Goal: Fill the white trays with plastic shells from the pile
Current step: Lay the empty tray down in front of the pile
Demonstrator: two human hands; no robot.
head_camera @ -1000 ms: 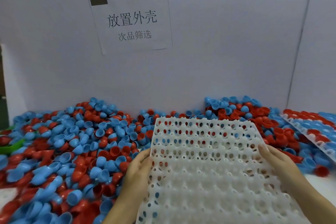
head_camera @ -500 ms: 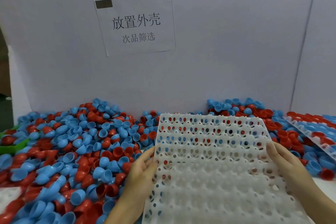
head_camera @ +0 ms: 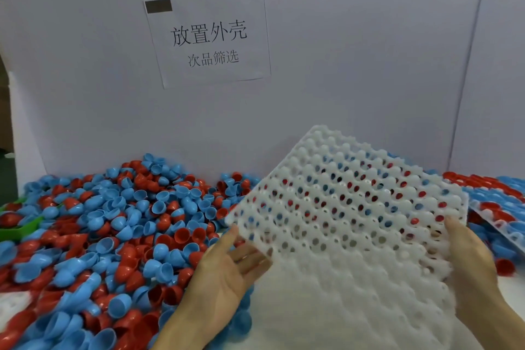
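Since half a second ago, the tray (head_camera: pixel 352 224) has tipped up: its far edge now stands higher against the wall and its left corner has swung right, off the pile. The left hand (head_camera: pixel 227 273) has turned palm-up, fingers straight and spread under the tray's near-left corner, touching it from below rather than gripping the edge. The right hand (head_camera: pixel 468 258) holds the right edge as before, fingers laid on top; its thumb is hidden beneath, so how tightly it clamps I cannot tell.

From the head view, the tray is held tilted in the air, centre-right, above a second white tray (head_camera: pixel 326 318) lying near. Red and blue shells show through its holes. The pile (head_camera: pixel 108 230) of red and blue shells covers the left side and runs along the far wall (head_camera: pixel 355 65). A filled tray (head_camera: pixel 500 207) lies at the far right. A paper sign (head_camera: pixel 210 37) hangs on the wall. Something green (head_camera: pixel 17 229) pokes out at the left edge.
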